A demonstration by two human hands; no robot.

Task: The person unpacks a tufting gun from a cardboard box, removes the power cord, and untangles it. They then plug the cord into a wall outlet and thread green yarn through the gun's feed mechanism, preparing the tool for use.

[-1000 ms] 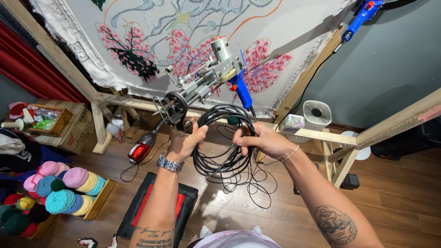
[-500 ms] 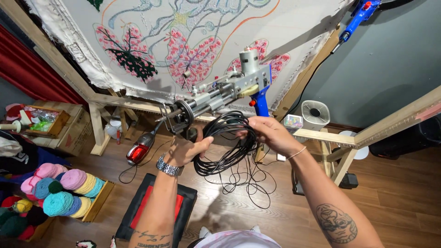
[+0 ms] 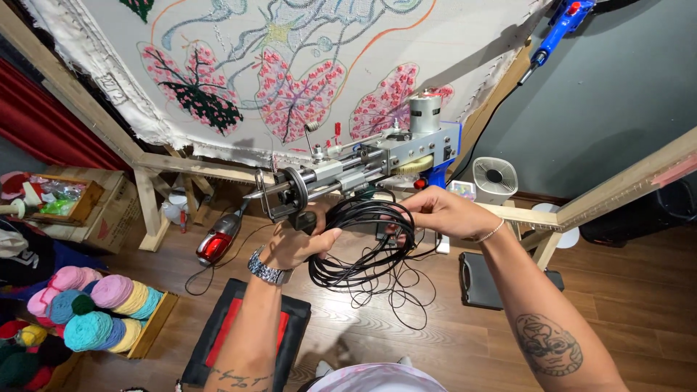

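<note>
Head view, looking down. The left hand (image 3: 294,243) is closed around the front handle of a tufting gun (image 3: 356,170) and also touches a black cable coil (image 3: 363,247). The right hand (image 3: 439,210) grips the blue rear handle of the gun, fingers wrapped, with the coil's loops hanging just below it. The gun lies roughly level between the hands, needle end toward the left, a grey motor upright on its rear end. Loose cable strands trail from the coil toward the wood floor (image 3: 639,290).

Behind the gun: a wooden frame (image 3: 189,163) carrying a stretched cloth (image 3: 290,72) tufted with pink leaves and one dark leaf. Near the frame's left leg stands a brown cardboard box (image 3: 109,218); I cannot tell what its mark shows. A red hand vacuum (image 3: 218,243) lies beside that leg. At the floor's left edge, a rack holds yarn balls (image 3: 94,312), pink, teal and yellow. A black-and-red mat (image 3: 247,341) lies under the left arm; a small white fan (image 3: 494,178) stands by the grey wall.
</note>
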